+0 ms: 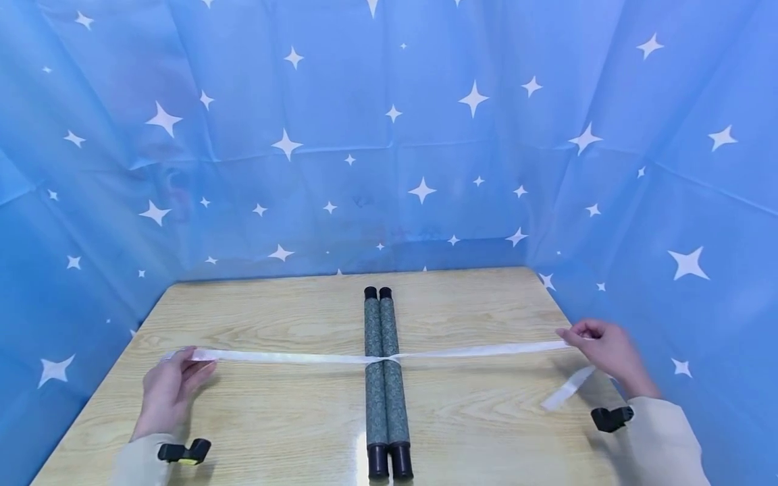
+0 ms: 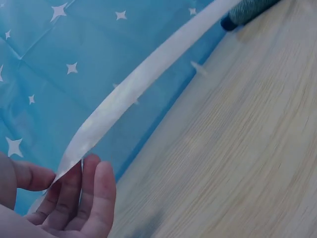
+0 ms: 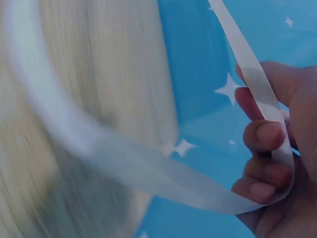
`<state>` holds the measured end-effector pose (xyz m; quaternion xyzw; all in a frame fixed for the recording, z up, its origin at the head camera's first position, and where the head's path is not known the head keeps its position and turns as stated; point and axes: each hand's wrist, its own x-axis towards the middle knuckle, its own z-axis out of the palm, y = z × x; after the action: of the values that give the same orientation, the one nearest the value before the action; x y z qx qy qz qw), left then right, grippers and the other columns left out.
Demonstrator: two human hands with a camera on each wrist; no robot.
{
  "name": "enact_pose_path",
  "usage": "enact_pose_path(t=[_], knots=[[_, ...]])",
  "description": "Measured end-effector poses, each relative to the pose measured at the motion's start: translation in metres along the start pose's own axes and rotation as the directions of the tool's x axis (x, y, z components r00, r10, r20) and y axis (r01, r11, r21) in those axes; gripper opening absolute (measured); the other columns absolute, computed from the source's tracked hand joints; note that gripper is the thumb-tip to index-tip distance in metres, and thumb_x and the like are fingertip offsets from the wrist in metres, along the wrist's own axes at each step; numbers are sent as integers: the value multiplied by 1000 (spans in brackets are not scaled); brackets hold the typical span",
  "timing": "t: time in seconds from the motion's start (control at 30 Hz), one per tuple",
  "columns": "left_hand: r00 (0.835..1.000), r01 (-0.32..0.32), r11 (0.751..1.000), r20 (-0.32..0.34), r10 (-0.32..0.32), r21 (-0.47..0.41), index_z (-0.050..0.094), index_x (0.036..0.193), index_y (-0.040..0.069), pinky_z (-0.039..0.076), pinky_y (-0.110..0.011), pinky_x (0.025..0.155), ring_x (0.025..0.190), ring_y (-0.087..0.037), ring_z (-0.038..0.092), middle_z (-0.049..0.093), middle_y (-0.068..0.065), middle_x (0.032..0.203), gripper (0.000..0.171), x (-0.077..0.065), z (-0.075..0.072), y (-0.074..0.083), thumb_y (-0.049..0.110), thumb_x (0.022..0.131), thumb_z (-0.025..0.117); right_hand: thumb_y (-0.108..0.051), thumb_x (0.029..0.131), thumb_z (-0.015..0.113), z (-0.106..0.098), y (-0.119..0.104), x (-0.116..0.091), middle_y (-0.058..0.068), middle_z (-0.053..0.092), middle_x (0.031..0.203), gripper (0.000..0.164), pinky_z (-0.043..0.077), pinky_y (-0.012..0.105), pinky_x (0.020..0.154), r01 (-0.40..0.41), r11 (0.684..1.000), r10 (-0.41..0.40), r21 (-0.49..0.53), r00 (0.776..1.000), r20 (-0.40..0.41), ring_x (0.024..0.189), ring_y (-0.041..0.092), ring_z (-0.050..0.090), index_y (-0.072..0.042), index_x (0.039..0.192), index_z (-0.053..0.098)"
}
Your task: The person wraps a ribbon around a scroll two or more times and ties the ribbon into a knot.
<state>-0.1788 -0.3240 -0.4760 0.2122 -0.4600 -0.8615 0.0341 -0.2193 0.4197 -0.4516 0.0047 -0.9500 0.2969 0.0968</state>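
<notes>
Two dark green patterned rods with black end caps, which look like scrolls (image 1: 376,405), lie side by side on the wooden table. Around their middle runs a white ribbon (image 1: 286,357), crossed on top, its two sides stretched out left and right. My left hand (image 1: 170,388) pinches the left side between thumb and fingers; in the left wrist view the ribbon (image 2: 133,79) slants up toward a scroll (image 2: 252,10). At the right, my right hand (image 1: 610,354) holds the other side. Its loose tail (image 1: 568,389) hangs below, and the ribbon (image 3: 148,171) loops through the curled fingers in the right wrist view.
The light wooden table (image 1: 273,418) has rounded far corners. Behind it and along both sides hangs a blue curtain (image 1: 340,88) with white stars. A small black wrist device (image 1: 185,452) sits at the left sleeve, another black device (image 1: 610,419) at the right.
</notes>
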Motion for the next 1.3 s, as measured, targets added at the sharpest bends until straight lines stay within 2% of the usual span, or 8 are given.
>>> enact_pose_path(t=[0.1, 0.2, 0.37, 0.47, 0.67, 0.9, 1.07, 1.3], knots=[[989, -31, 984, -137, 55, 175, 57, 111, 7, 55, -31, 79, 80, -13, 71, 69, 3, 81, 17, -1, -8, 7, 21, 101, 55, -53, 92, 62, -7, -2, -1, 7, 67, 85, 40, 39, 31, 56, 8, 998, -9, -68, 1000, -19, 67, 15, 52, -14, 87, 69], [960, -47, 901, -230, 160, 431, 48, 133, 1, 57, -29, 71, 72, -7, 68, 65, 10, 78, 37, 1, -15, 10, 22, 102, 52, -52, 92, 63, -8, 0, -2, 9, 68, 91, 37, 43, 36, 59, 35, 994, -38, -103, 999, -30, 76, 22, 58, -16, 88, 70], [921, 5, 614, -243, 304, 789, 19, 155, -6, 54, -38, 74, 93, -26, 64, 61, -20, 110, 71, 0, -25, 13, 28, 101, 49, -45, 94, 63, -3, 7, -4, 23, 66, 106, 35, 43, 58, 77, 95, 989, -99, -114, 995, -29, 102, 46, 53, -11, 96, 71], [905, 3, 447, -192, 379, 895, 14, 154, -11, 41, -53, 86, 119, -52, 38, 36, -42, 135, 80, -4, -27, 12, 32, 98, 52, -45, 95, 61, 3, 6, -4, 28, 63, 115, 40, 41, 62, 81, 96, 990, -97, -103, 995, -9, 109, 50, 49, -7, 105, 70], [849, -72, 203, -47, 526, 976, 33, 143, -17, 26, -65, 82, 114, -62, 21, 26, -52, 129, 71, -12, -10, 3, 27, 94, 57, -45, 98, 57, 18, -7, -1, 20, 65, 111, 46, 47, 51, 78, 83, 992, -80, -96, 996, 30, 102, 39, 57, -3, 114, 66], [798, -323, 92, 219, 561, 942, 61, 108, -10, 40, -48, 74, 91, -39, 50, 56, -27, 101, 39, -21, 37, -21, 26, 93, 65, -45, 98, 56, 29, -29, 1, 6, 66, 88, 43, 46, 34, 61, 45, 991, -35, -125, 996, 81, 74, 19, 58, -3, 102, 66], [859, -393, 60, 342, 381, 918, 61, 87, 4, 40, -34, 61, 66, -19, 50, 56, -6, 76, 32, -23, 78, -42, 36, 95, 63, -50, 98, 53, 36, -38, -2, 2, 62, 78, 47, 41, 32, 57, 3, 987, 18, -161, 991, 130, 65, 16, 52, -5, 96, 65], [913, -407, 98, 402, 71, 908, 55, 72, 11, 41, -29, 53, 52, -14, 45, 53, -1, 62, 43, -32, 128, -79, 46, 95, 61, -52, 97, 52, 42, -43, -3, -2, 44, 56, 48, 32, 31, 49, -83, 975, 118, -208, 980, 162, 50, 16, 41, -11, 72, 56]])
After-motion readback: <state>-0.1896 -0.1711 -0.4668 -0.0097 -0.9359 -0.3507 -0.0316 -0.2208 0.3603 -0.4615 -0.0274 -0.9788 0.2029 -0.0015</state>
